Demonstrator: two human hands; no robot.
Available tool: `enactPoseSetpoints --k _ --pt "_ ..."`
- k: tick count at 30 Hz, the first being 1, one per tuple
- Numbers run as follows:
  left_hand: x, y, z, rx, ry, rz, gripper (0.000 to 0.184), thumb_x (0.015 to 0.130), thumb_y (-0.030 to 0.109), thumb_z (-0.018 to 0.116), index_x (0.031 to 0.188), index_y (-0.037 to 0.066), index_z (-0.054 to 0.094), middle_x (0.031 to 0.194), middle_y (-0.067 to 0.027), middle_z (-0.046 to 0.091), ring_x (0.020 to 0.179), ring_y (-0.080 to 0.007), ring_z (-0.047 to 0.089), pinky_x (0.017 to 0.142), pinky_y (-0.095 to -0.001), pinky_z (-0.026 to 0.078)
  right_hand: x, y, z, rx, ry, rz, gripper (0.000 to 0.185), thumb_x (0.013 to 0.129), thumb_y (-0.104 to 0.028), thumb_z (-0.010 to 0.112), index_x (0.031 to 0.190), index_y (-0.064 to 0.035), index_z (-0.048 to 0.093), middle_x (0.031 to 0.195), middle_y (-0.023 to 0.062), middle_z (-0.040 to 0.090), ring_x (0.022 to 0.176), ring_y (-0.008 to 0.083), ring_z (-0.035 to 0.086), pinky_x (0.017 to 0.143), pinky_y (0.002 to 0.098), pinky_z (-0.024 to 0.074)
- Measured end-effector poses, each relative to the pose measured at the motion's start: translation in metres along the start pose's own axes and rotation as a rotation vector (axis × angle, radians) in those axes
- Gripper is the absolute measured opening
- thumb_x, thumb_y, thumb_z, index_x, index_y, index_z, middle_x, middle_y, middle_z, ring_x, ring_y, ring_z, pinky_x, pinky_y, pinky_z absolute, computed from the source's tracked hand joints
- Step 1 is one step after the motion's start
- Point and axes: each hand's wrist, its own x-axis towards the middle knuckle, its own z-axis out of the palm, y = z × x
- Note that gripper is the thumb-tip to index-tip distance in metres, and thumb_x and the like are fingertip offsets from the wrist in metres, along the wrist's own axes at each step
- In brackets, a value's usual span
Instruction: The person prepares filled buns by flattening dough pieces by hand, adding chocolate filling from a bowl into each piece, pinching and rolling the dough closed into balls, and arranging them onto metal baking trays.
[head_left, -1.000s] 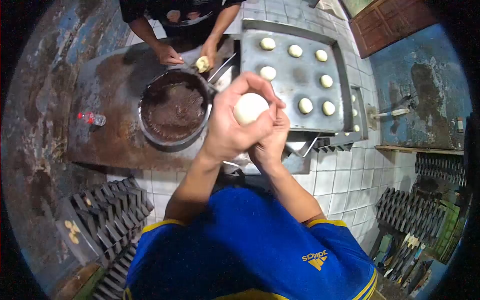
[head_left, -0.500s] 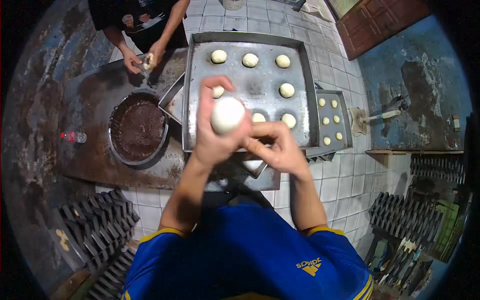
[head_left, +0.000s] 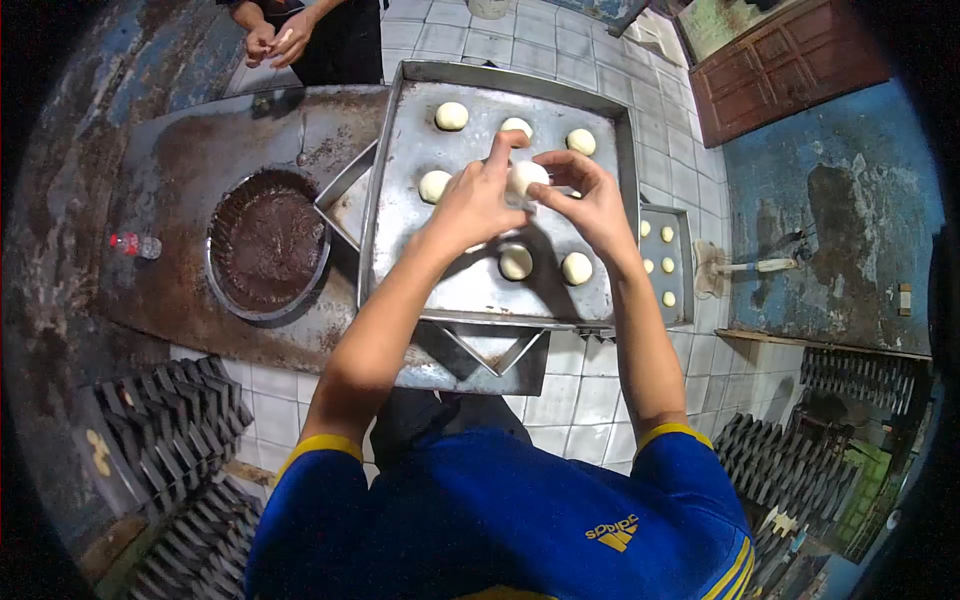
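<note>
Over the middle of a large metal baking tray, a pale, smooth dough ball is held between my two hands. My left hand is curled against its left side, with one finger raised past it. From the right, my right hand has its thumb and fingertips on the ball. Spaced dough balls rest on the tray around my hands, including a back-left ball, a back-right ball and a front-right ball. My hands partly cover others.
Left of the tray, a round metal pan holds a dark brown filling. A small bottle lies farther left on the worn table. A co-worker's hands are at the back left. A lower tray with dough balls is at right.
My hands have moved forward and right over the tray, taking the dough ball from near the left palm to between both hands. The co-worker's hands have moved back.
</note>
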Motion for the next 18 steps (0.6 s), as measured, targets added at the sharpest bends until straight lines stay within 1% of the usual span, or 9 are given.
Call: enactPoseSetpoints --k 1,4,5,8,10,13,15,16,18 --pt "-0.006 0.016 -0.026 0.074 -0.132 -0.122 0.101 0.073 0.022 0.089 0.153 0.013 0.028 0.120 -0.0292 0.067 0.112 -0.0509 0.066 0.097 -0.0559 0.053 0.008 0.015 0.001 -0.002 0.000 -0.002 0.041 0.085 -0.014 0.085 0.123 -0.0064 0.072 0.109 0.0033 0.072 0.102 0.0139 0.068 0.088 0.0312 0.0561" --pt "-0.025 -0.040 -0.045 0.079 0.008 -0.041 0.112 0.074 0.025 0.090 0.160 0.012 0.019 0.139 -0.0320 0.056 0.127 -0.0504 0.058 0.105 -0.0521 0.049 0.020 0.062 0.011 -0.473 0.011 0.053 0.050 0.084 -0.013 0.079 0.133 -0.0081 0.070 0.118 0.0129 0.072 0.100 0.0220 0.070 0.091 0.0335 0.0561" --pt "-0.035 -0.049 -0.056 0.110 0.139 -0.092 0.109 0.077 0.027 0.088 0.160 0.012 0.019 0.145 -0.0325 0.051 0.126 -0.0473 0.060 0.105 -0.0516 0.051 0.022 0.083 0.015 -0.688 -0.091 -0.030 0.050 0.092 -0.027 0.072 0.138 -0.0103 0.066 0.135 0.0191 0.063 0.118 0.0331 0.066 0.100 0.0442 0.0547" --pt "-0.077 -0.089 -0.073 0.266 0.315 -0.146 0.103 0.082 0.029 0.084 0.160 0.010 0.020 0.151 -0.0324 0.045 0.129 -0.0428 0.058 0.105 -0.0513 0.051 0.025 0.096 0.043 -1.267 -0.138 -0.302 0.078 0.103 -0.048 0.051 0.152 0.0113 0.040 0.161 0.0262 0.040 0.152 0.0403 0.034 0.124 0.0478 0.0325" --pt "-0.102 -0.110 -0.066 0.396 0.346 -0.139 0.099 0.085 0.028 0.082 0.160 0.009 0.021 0.152 -0.0317 0.045 0.133 -0.0413 0.055 0.107 -0.0516 0.050 0.026 0.103 0.053 -1.283 -0.131 -0.309 0.082 0.104 -0.052 0.048 0.152 0.0132 0.038 0.163 0.0269 0.035 0.154 0.0402 0.031 0.126 0.0475 0.0284" --pt "-0.104 -0.115 -0.067 -0.258 0.268 -0.323 0.087 0.090 0.016 0.074 0.160 0.007 0.023 0.141 -0.0244 0.055 0.130 -0.0358 0.055 0.107 -0.0460 0.047 0.034 0.114 0.043 -1.238 -0.113 -0.222 0.086 0.107 -0.060 0.038 0.155 0.0116 0.035 0.168 0.0261 0.029 0.159 0.0392 0.023 0.130 0.0465 0.0205" --pt "-0.105 -0.107 -0.080 -0.771 0.114 -0.811 0.078 0.092 0.017 0.069 0.157 0.004 0.027 0.137 -0.0200 0.056 0.124 -0.0285 0.056 0.102 -0.0424 0.049 0.045 0.094 0.018 -0.127 -0.263 0.302 0.083 0.109 -0.059 0.034 0.158 0.0085 0.035 0.168 0.0247 0.030 0.159 0.0394 0.023 0.130 0.0467 0.0181" --pt "-0.104 -0.114 -0.081 -0.773 0.113 -0.810 0.073 0.092 0.019 0.065 0.155 0.003 0.032 0.134 -0.0189 0.058 0.120 -0.0275 0.058 0.098 -0.0409 0.050 0.047 0.074 0.006 0.003 -0.219 0.332 0.077 0.111 -0.053 0.032 0.159 0.0062 0.034 0.169 0.0237 0.030 0.159 0.0391 0.023 0.130 0.0480 0.0171" --pt "-0.102 -0.132 -0.083 -0.745 0.042 -0.806 0.069 0.091 0.018 0.064 0.152 0.003 0.035 0.131 -0.0174 0.059 0.115 -0.0264 0.058 0.096 -0.0403 0.050 0.046 0.081 0.022 -0.430 -0.168 0.189 0.076 0.111 -0.052 0.031 0.159 0.0070 0.034 0.169 0.0243 0.030 0.159 0.0387 0.022 0.130 0.0487 0.0167"
